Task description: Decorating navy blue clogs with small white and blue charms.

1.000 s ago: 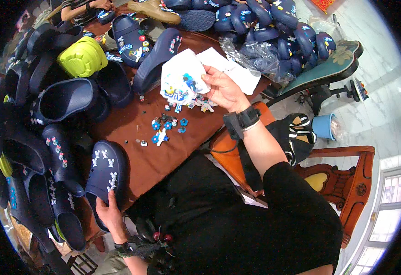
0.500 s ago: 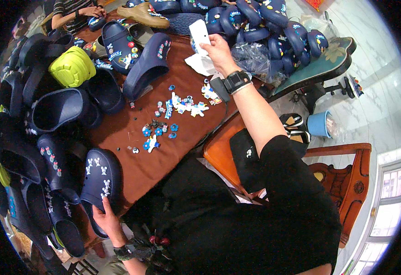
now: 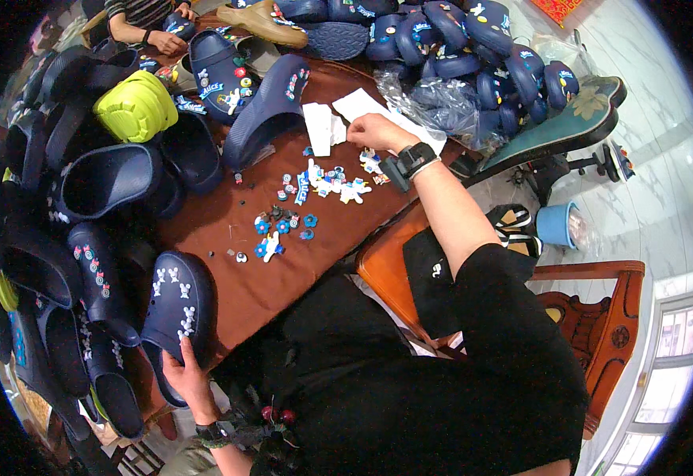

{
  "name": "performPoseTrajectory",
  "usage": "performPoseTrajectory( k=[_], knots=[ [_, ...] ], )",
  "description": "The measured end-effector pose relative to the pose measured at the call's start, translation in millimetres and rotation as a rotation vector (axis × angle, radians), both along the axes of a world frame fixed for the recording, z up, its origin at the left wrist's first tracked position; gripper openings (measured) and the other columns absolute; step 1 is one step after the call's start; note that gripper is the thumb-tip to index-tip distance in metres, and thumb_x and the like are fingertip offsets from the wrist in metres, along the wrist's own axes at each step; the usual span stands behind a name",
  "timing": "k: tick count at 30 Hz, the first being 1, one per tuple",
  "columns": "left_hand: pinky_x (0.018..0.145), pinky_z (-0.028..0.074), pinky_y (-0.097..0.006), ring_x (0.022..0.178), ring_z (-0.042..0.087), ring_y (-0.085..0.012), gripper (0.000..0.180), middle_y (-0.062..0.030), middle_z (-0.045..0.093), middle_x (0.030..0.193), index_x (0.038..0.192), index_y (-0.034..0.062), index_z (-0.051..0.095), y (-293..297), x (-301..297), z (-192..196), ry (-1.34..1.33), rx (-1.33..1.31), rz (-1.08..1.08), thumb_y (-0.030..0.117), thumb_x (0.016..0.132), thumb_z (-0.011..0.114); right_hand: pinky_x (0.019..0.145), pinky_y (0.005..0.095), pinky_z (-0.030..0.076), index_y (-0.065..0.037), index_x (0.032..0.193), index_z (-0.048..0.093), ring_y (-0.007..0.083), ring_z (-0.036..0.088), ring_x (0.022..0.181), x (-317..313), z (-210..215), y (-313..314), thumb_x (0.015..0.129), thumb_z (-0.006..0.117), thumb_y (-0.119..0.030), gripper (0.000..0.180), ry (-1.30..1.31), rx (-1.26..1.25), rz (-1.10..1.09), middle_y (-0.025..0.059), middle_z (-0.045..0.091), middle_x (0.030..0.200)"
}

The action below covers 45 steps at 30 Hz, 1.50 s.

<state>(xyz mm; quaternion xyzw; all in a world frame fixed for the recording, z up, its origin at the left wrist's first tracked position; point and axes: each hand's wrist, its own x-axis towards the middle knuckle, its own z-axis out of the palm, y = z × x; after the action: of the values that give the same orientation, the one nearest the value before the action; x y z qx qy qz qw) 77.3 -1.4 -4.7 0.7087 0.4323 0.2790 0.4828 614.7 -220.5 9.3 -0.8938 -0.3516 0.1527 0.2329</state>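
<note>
My left hand grips the heel end of a navy clog near the front edge of the table. Small white mouse-shaped charms stud the clog's upper. Over the far side of the table my right hand has its fingers pinched down beside a crumpled piece of white paper; what lies between the fingertips is hidden. A white card lies just left of that paper. Behind the hand a larger white sheet reaches under the wrist. Loose white cartoon-figure charms and blue flower charms are scattered nearer me.
Navy clogs crowd the left side, with a lime-green clog among them. More decorated clogs are piled at the back, beside clear plastic wrap. A co-worker's hand shows at top left. A wooden chair stands right of the table.
My right hand has come down toward the table, and the raised white card is now lying there. A larger white sheet shows behind the hand. My left hand still holds the clog.
</note>
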Motion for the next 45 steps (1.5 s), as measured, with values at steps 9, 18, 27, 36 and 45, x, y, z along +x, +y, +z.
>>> performPoseTrajectory(
  k=[9, 18, 27, 36, 45],
  knots=[
    [0.085, 0.045, -0.029, 0.093, 0.059, -0.0165, 0.031, -0.0109, 0.067, 0.106, 0.111, -0.0077, 0.059, 0, 1, 3, 0.052, 0.023, 0.034, 0.019, 0.095, 0.059, 0.093, 0.0394, 0.048, -0.005, 0.113, 0.065, 0.0322, 0.063, 0.106, 39, 19, -37, 0.082, 0.059, -0.013, 0.033, -0.329, -0.044, 0.000, 0.0178, 0.066, 0.112],
    [0.086, 0.044, -0.028, 0.093, 0.058, -0.0151, 0.027, -0.0095, 0.066, 0.106, 0.110, -0.0070, 0.060, 0, 1, 5, 0.067, -0.044, 0.028, 0.016, 0.095, 0.059, 0.093, 0.0393, 0.048, -0.007, 0.114, 0.066, 0.0341, 0.062, 0.105, 36, -21, -37, 0.077, 0.053, 0.002, 0.041, -0.210, -0.097, -0.072, 0.0217, 0.066, 0.110],
    [0.082, 0.045, -0.028, 0.090, 0.058, -0.0154, 0.027, -0.0098, 0.066, 0.103, 0.107, -0.0071, 0.060, -1, 0, 3, 0.036, -0.025, 0.028, 0.016, 0.094, 0.061, 0.086, 0.0391, 0.050, -0.007, 0.110, 0.066, 0.0328, 0.062, 0.102, -7, -11, -10, 0.080, 0.058, -0.004, 0.032, -0.041, -0.146, 0.139, 0.0168, 0.066, 0.108],
    [0.084, 0.046, -0.028, 0.093, 0.060, -0.0147, 0.026, -0.0099, 0.067, 0.105, 0.109, -0.0062, 0.060, -2, 3, -2, -0.096, -0.055, 0.031, 0.015, 0.094, 0.061, 0.081, 0.0400, 0.051, -0.008, 0.104, 0.068, 0.0343, 0.065, 0.095, -13, 7, 21, 0.076, 0.054, 0.001, 0.033, -0.202, -0.211, 0.154, 0.0182, 0.068, 0.100],
    [0.082, 0.047, -0.029, 0.090, 0.060, -0.0158, 0.027, -0.0110, 0.067, 0.103, 0.109, -0.0065, 0.060, 1, -4, 0, -0.009, 0.017, 0.035, 0.016, 0.093, 0.062, 0.074, 0.0376, 0.051, -0.004, 0.097, 0.067, 0.0280, 0.066, 0.085, -3, -2, 16, 0.071, 0.073, -0.010, 0.027, -0.187, -0.239, 0.254, 0.0135, 0.069, 0.089]
  ],
)
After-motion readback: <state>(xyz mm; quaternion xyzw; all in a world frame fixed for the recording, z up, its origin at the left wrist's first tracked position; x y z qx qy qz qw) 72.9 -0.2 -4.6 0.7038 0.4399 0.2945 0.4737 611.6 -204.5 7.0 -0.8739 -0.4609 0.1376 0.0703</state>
